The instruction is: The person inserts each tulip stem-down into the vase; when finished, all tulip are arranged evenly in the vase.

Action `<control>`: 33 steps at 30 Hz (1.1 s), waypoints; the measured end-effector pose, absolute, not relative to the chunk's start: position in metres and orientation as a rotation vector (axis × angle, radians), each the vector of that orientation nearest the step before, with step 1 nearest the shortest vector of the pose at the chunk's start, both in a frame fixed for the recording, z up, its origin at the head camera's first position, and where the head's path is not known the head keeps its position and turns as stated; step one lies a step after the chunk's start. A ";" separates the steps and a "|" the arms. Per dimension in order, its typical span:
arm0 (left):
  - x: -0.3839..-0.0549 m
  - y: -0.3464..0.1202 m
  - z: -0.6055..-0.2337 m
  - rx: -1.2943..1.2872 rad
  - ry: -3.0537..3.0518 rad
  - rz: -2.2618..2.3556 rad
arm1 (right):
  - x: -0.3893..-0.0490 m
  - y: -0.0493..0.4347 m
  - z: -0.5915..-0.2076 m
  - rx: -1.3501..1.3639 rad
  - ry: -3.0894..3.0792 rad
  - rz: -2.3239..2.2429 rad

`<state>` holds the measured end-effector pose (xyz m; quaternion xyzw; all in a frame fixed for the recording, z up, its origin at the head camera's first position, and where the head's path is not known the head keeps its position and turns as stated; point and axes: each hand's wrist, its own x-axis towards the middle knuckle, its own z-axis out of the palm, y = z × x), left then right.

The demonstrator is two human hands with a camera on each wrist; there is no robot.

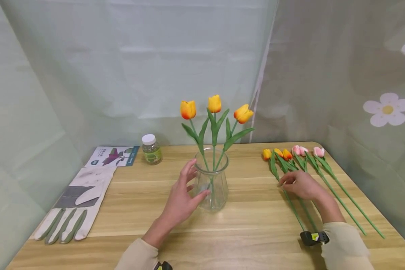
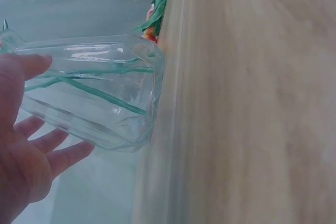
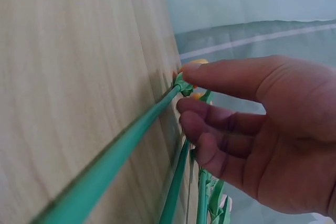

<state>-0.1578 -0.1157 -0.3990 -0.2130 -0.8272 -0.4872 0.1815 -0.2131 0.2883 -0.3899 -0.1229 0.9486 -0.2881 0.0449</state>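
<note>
A clear glass vase [image 1: 212, 195] stands upright on the table, holding three yellow-orange tulips [image 1: 214, 104] with green stems and leaves. Beside its left side is my left hand [image 1: 182, 197], thumb and fingers spread around the glass without closing on it; whether the skin touches it I cannot tell. My right hand [image 1: 302, 183] hovers over the tulips lying on the right. In the right wrist view, its thumb and bent fingers are apart, with the leafy part of the nearest yellow-orange tulip's stem [image 3: 142, 129] between or just behind the tips.
Yellow-orange tulips [image 1: 287, 154] and pink tulips [image 1: 318, 151] lie along the table's right side, stems toward me. At left are a pair of work gloves [image 1: 77, 200], a printed card [image 1: 113, 155] and a white-capped jar [image 1: 152, 150]. Curtains hang behind the wooden table [image 1: 249, 232].
</note>
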 end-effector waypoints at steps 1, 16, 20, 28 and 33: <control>-0.158 -0.116 -0.399 -0.604 -2.332 -1.377 | -0.213 0.288 -0.390 -0.364 2.880 -0.874; -0.157 -0.117 -0.397 -0.589 -2.351 -1.399 | -0.209 0.277 -0.388 -0.387 2.834 -0.773; -0.157 -0.117 -0.398 -0.585 -2.358 -1.394 | -0.209 0.274 -0.390 -0.361 2.840 -0.750; -0.157 -0.116 -0.400 -0.586 -2.365 -1.372 | -0.209 0.269 -0.390 -0.389 2.860 -0.784; -0.157 -0.116 -0.399 -0.585 -2.361 -1.376 | -0.209 0.265 -0.389 -0.424 2.862 -0.802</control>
